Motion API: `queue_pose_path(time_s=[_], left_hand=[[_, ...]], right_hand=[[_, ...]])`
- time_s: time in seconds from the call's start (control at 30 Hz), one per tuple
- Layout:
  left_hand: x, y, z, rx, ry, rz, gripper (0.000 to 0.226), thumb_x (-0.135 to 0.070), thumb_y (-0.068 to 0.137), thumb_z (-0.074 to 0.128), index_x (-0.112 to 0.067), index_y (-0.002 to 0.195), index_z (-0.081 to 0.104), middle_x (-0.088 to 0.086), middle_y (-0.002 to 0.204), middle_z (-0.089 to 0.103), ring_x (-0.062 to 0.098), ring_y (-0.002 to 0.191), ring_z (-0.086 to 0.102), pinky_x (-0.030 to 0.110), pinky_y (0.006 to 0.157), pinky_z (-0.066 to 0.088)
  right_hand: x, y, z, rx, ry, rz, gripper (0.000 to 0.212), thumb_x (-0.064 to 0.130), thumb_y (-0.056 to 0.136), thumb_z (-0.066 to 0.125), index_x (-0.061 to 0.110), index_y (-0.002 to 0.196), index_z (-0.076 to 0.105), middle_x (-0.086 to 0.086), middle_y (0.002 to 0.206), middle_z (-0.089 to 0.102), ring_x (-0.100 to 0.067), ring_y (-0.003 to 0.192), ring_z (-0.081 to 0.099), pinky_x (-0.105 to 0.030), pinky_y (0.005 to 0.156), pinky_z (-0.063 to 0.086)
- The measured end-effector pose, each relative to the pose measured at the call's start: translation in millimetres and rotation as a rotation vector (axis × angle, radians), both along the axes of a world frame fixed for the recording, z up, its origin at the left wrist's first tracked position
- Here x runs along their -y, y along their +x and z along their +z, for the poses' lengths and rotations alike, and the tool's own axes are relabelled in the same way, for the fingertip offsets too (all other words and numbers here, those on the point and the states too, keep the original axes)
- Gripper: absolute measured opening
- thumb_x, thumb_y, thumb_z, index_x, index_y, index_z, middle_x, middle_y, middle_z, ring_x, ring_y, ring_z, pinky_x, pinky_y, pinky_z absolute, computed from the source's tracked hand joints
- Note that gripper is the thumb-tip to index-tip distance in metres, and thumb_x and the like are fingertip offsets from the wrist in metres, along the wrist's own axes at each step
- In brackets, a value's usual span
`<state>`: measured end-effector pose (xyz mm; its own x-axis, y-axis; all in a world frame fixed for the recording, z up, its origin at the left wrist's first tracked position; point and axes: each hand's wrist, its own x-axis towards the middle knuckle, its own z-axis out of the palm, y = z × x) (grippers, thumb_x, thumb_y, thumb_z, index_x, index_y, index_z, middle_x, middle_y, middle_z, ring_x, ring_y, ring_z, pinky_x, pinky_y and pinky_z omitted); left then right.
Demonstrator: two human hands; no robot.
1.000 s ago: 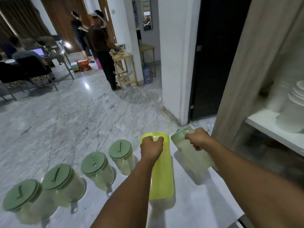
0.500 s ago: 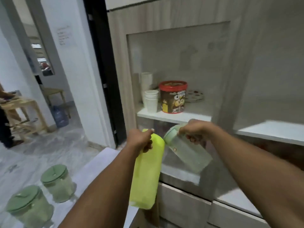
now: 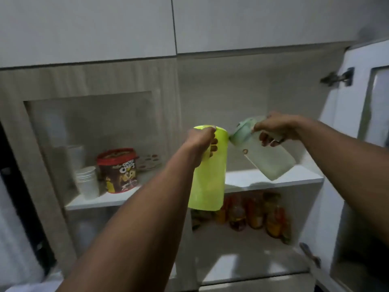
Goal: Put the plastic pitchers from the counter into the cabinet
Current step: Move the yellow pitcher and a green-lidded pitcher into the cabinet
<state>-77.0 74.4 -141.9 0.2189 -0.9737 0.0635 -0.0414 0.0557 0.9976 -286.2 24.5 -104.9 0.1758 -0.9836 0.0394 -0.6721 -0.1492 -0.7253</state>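
My left hand (image 3: 200,142) grips the top of a tall yellow-green pitcher (image 3: 207,180), which hangs upright in front of the open cabinet. My right hand (image 3: 275,131) holds a clear pitcher (image 3: 271,161) with a pale green lid by its handle. That pitcher tilts, lid toward the left and bottom toward the right, just above the white upper shelf (image 3: 248,179). The two pitchers nearly touch at their tops. The counter and the other pitchers are out of view.
Left compartment holds stacked white cups (image 3: 87,182), a red-lidded cereal tub (image 3: 119,169) and a plate behind it. Several jars (image 3: 256,216) stand on the lower shelf. The cabinet door (image 3: 368,144) stands open at the right. Closed white upper doors (image 3: 174,26) are above.
My view swung from the counter and floor up to the cabinet. Both hands carried their pitchers up and right, from the counter to the open right compartment at shelf height.
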Motion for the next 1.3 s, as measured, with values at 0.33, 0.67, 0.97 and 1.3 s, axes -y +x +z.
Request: queue_pose_path(time_s=[0.33, 0.67, 0.97, 1.3], left_hand=[[187.2, -98.2, -36.3, -0.182, -0.234, 0.119, 0.032, -0.041, 0.092, 0.062, -0.014, 0.074, 0.064, 0.003, 0.071, 0.066, 0.022, 0.067, 0.061, 0.036, 0.07, 0.044], [439.7, -160.3, -93.4, -0.194, -0.088, 0.183, 0.041, -0.048, 0.091, 0.065, -0.016, 0.065, 0.066, 0.001, 0.062, 0.069, 0.024, 0.071, 0.067, 0.047, 0.09, 0.054], [534.7, -169.6, -88.1, 0.028, -0.061, 0.112, 0.051, -0.062, 0.093, 0.054, -0.018, 0.073, 0.068, 0.004, 0.078, 0.07, 0.022, 0.074, 0.064, 0.032, 0.069, 0.048], [585.6, -149.7, -96.0, 0.165, 0.014, 0.187, 0.113, -0.099, 0.05, 0.055, -0.01, 0.119, 0.064, 0.02, 0.122, 0.068, 0.043, 0.115, 0.064, 0.059, 0.098, 0.052]], right_hand=[[166.6, -79.1, -49.8, 0.632, -0.234, -0.206, 0.014, 0.023, 0.092, 0.058, 0.013, 0.101, 0.062, -0.007, 0.073, 0.063, -0.02, 0.066, 0.067, -0.032, 0.067, 0.046], [426.7, -124.1, -141.0, 0.689, -0.049, -0.266, 0.019, 0.016, 0.089, 0.064, 0.005, 0.104, 0.06, -0.014, 0.09, 0.066, -0.021, 0.065, 0.063, -0.021, 0.045, 0.05], [552.1, -129.1, -177.7, 0.379, 0.058, -0.279, 0.092, 0.07, 0.076, 0.056, 0.013, 0.146, 0.043, -0.012, 0.143, 0.055, -0.035, 0.124, 0.058, -0.045, 0.1, 0.049], [588.6, -120.5, -163.6, 0.286, 0.178, -0.287, 0.088, 0.049, 0.093, 0.057, 0.004, 0.156, 0.016, -0.018, 0.155, 0.036, -0.037, 0.132, 0.048, -0.043, 0.101, 0.046]])
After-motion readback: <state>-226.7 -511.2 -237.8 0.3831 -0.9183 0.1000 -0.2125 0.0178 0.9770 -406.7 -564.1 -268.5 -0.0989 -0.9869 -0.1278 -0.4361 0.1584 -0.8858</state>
